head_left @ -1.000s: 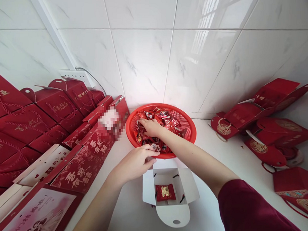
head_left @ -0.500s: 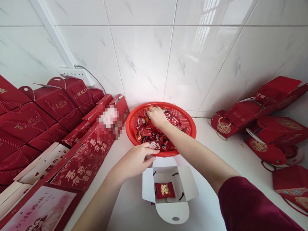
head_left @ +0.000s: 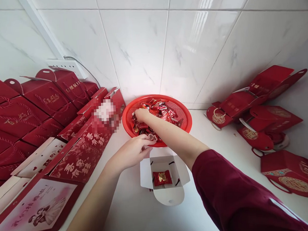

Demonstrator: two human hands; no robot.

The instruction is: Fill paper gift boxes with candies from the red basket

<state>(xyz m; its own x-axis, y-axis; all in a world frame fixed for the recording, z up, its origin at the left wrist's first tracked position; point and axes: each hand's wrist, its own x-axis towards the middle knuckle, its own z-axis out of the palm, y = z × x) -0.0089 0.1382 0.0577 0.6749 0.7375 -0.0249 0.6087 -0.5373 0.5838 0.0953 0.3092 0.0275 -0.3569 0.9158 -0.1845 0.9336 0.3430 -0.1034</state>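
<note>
A red perforated plastic basket point(head_left: 188, 122) full of wrapped candies point(head_left: 169, 111) stands against the wall. My right hand point(head_left: 142, 116) reaches into its left side, its fingers curled down and hidden among the candies. At the basket's front rim, my left hand point(head_left: 135, 148) pinches a wrapped candy point(head_left: 152, 137) with a pale label between thumb and fingers. Just in front of the basket sits an open gift box point(head_left: 169, 195), white inside, with its flaps folded out. One red candy packet point(head_left: 162, 178) with a gold print lies inside it.
Red gift boxes with rope handles point(head_left: 51, 96) are stacked at the left, beside printed red boxes point(head_left: 81, 159). More red boxes point(head_left: 235, 105) lie along the right side of the white table point(head_left: 137, 211). A power strip point(head_left: 70, 66) rests by the tiled wall.
My right hand has moved left and lower within the basket. The left hand keeps its pinch at the rim. The whole view has shifted slightly.
</note>
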